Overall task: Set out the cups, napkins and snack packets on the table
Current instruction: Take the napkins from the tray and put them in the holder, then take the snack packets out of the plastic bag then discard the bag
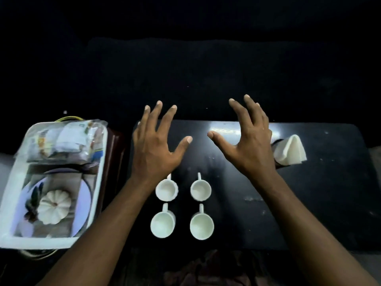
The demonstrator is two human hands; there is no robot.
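Several white cups (201, 190) stand in a two-by-two block on the black table (321, 195), handles pointing away from me. Folded white napkins (289, 150) sit in a holder at the table's right, just beyond my right wrist. Snack packets (66, 139) in a clear bag lie at the far end of a white tray (101, 162) to the left of the table. My left hand (153, 145) and right hand (245, 141) hover over the table beyond the cups, palms down, fingers spread, holding nothing.
The white tray rests on a dark stand beside the table and shows a printed picture of a plate with a white pumpkin (54, 206). Everything beyond the table's far edge is dark. A dark cloth (208, 269) lies below the near edge.
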